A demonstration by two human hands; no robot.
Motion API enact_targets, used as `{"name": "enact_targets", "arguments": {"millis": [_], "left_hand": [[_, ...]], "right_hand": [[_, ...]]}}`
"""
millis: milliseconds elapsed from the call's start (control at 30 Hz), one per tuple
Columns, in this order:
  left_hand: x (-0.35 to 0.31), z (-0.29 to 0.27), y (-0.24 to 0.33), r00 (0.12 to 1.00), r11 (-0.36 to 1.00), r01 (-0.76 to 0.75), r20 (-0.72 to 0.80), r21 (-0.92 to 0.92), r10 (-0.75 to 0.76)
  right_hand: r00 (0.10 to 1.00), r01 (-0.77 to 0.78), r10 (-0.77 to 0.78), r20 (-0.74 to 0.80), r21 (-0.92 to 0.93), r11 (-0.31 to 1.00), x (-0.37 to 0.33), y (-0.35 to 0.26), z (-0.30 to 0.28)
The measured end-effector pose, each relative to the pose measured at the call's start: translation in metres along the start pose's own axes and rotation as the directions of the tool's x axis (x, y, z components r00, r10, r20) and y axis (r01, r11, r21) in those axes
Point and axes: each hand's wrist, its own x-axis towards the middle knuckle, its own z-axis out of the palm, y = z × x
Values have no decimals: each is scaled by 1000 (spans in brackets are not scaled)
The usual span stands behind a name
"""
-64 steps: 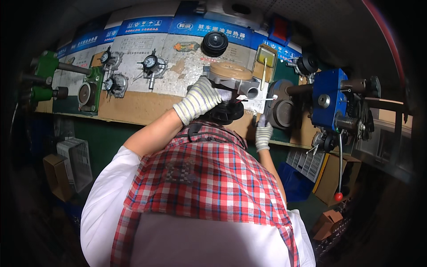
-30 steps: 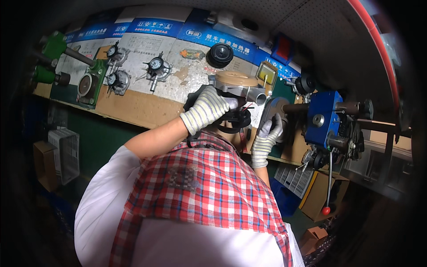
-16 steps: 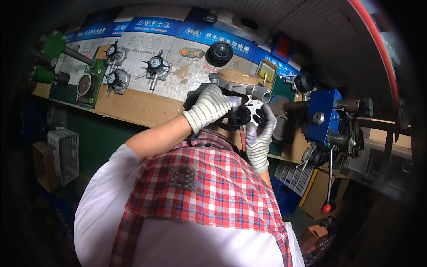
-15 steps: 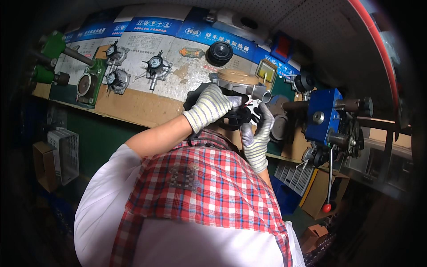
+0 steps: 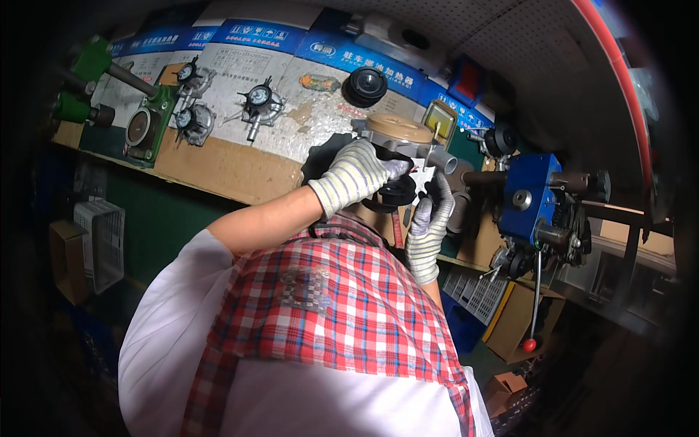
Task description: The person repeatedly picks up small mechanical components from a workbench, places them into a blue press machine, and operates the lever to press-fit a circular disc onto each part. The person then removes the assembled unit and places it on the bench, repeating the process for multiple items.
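Both my hands wear white striped work gloves and meet over the bench at the middle of the picture. My left hand [image 5: 355,175] is closed around a round black part [image 5: 397,194], its thumb across the top. At the right side of that part is a small white flat piece [image 5: 421,177]. My right hand [image 5: 428,237] has its bent fingertips and thumb at the edge of this piece; the exact contact is partly hidden. Just beyond them sits a grey metal housing [image 5: 440,158] with a pipe stub, a tan round disc [image 5: 397,128] on top.
A black round part [image 5: 365,87] lies farther back. Several metal pump-like assemblies [image 5: 261,106] stand at left, near a green press [image 5: 150,130]. At right is a blue press [image 5: 529,191] with a red-knobbed lever. A red-handled tool [image 5: 397,229] lies close to my right hand.
My right hand has shifted slightly right and down, and its thumb sits farther from the black part. More of the red handle shows. My left hand keeps its hold; the whole view has shifted slightly.
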Motion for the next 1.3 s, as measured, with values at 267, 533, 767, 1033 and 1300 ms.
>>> {"name": "enact_targets", "arguments": {"millis": [267, 533, 767, 1033, 1300], "left_hand": [[-18, -15, 51, 983, 924, -27, 180, 381, -45], [-36, -26, 57, 996, 930, -61, 88, 363, 31], [-38, -20, 50, 988, 918, -152, 64, 368, 137], [-13, -19, 21, 906, 890, 24, 387, -455, 173], [-19, -5, 21, 959, 928, 130, 281, -350, -28]], "right_hand": [[967, -85, 170, -190, 386, 918, 56, -37, 24], [857, -457, 479, 191, 712, 533, 73, -29, 9], [864, -456, 450, 225, 729, 511, 71, -12, 3], [794, -550, 455, 404, 796, 252, 64, 18, 3], [715, -665, 421, 558, 729, 163, 64, 52, 11]]}}
